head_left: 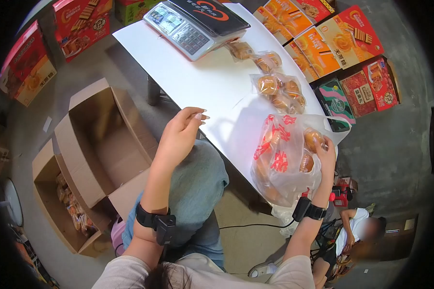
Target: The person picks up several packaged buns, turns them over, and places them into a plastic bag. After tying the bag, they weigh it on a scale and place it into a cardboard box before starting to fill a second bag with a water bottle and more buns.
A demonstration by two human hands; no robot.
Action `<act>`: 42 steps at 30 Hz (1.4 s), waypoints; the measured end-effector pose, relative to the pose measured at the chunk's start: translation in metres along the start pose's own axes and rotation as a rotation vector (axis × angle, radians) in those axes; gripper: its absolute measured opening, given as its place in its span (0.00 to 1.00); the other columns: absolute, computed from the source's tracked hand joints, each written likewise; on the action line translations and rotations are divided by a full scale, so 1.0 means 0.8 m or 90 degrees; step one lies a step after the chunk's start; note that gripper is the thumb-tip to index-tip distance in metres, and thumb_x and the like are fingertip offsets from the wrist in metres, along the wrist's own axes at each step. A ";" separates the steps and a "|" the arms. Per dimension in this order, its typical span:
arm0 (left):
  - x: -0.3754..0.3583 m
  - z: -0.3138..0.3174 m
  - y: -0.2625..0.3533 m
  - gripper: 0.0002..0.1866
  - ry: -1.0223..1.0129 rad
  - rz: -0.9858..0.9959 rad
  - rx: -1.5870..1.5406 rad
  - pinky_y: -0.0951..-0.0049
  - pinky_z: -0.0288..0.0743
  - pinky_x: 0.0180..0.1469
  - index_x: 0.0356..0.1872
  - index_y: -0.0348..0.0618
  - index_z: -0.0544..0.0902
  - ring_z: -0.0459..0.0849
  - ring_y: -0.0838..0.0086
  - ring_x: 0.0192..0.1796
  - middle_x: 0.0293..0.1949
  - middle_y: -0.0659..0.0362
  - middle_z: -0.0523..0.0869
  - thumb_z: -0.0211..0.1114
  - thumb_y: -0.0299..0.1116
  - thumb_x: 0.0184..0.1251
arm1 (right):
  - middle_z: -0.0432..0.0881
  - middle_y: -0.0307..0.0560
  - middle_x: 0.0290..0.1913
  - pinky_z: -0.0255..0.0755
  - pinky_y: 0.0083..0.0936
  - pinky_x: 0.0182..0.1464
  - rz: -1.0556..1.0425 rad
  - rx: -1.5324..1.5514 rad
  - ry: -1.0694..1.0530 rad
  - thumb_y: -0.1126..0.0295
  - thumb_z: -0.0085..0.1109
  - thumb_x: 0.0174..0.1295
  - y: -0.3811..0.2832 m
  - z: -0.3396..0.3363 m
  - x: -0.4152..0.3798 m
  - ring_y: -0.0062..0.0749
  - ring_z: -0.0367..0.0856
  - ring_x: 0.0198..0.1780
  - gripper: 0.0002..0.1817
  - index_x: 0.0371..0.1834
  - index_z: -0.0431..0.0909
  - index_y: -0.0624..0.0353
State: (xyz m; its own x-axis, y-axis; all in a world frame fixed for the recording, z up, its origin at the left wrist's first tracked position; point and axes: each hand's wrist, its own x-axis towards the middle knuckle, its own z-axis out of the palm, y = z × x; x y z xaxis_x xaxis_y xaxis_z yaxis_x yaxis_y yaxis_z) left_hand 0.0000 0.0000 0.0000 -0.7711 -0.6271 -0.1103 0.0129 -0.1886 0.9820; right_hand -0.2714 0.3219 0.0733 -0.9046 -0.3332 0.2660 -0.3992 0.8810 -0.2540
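Note:
My right hand (327, 156) has its fingers closed round a wrapped bun (313, 138) at the opening of a plastic bag with red print (270, 144). More wrapped buns show in the bag, one (306, 163) just below the held one. My left hand (181, 130) is raised by the near edge of the white table (202, 91). Its fingers are curled together, and nothing shows in them. Beyond the bag, several clear packs of buns (279, 91) lie on the tabletop.
A digital scale (193, 29) stands at the table's far end. An open cardboard box (111, 144) is at left, beside another box holding packs (58, 202). Bright gift boxes (332, 43) stand past the table. A seated person (347, 231) is at lower right.

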 end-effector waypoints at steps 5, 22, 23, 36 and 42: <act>0.004 -0.006 0.000 0.15 0.001 0.035 0.003 0.73 0.68 0.51 0.47 0.33 0.75 0.77 0.70 0.47 0.42 0.52 0.81 0.47 0.32 0.65 | 0.73 0.54 0.52 0.64 0.32 0.53 -0.056 0.046 0.125 0.62 0.56 0.57 -0.043 -0.019 -0.030 0.42 0.73 0.51 0.23 0.53 0.70 0.62; -0.004 -0.033 -0.007 0.16 0.114 -0.003 0.235 0.72 0.69 0.49 0.46 0.35 0.75 0.80 0.68 0.45 0.41 0.51 0.82 0.50 0.36 0.65 | 0.75 0.43 0.25 0.67 0.23 0.30 0.056 0.782 -0.376 0.64 0.49 0.60 -0.280 0.174 -0.069 0.30 0.74 0.27 0.10 0.31 0.71 0.61; -0.003 -0.037 -0.007 0.16 0.139 -0.023 0.317 0.72 0.69 0.49 0.46 0.36 0.76 0.80 0.65 0.45 0.41 0.50 0.82 0.50 0.37 0.64 | 0.75 0.43 0.25 0.67 0.23 0.30 0.054 0.782 -0.377 0.64 0.49 0.60 -0.275 0.198 -0.048 0.30 0.74 0.27 0.10 0.31 0.71 0.61; 0.019 -0.060 -0.021 0.17 0.072 -0.042 0.352 0.67 0.70 0.45 0.43 0.32 0.76 0.79 0.56 0.41 0.36 0.44 0.80 0.51 0.38 0.63 | 0.68 0.44 0.21 0.63 0.24 0.26 0.602 1.307 -0.137 0.42 0.40 0.59 -0.181 0.311 0.122 0.31 0.69 0.24 0.28 0.25 0.63 0.61; 0.024 -0.066 -0.028 0.17 0.082 -0.028 0.355 0.63 0.71 0.45 0.41 0.32 0.77 0.79 0.54 0.41 0.36 0.46 0.81 0.51 0.38 0.63 | 0.67 0.43 0.21 0.59 0.21 0.20 0.542 1.109 -0.102 0.52 0.46 0.63 -0.174 0.331 0.131 0.31 0.68 0.23 0.20 0.27 0.63 0.61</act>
State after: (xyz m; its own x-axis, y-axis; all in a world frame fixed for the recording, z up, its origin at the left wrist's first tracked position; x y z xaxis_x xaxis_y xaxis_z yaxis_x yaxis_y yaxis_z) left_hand 0.0185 -0.0475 -0.0322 -0.6786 -0.7217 -0.1364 -0.3823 0.1885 0.9046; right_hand -0.3507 0.0754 -0.1095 -0.8732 -0.1784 -0.4534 0.4850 -0.4077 -0.7737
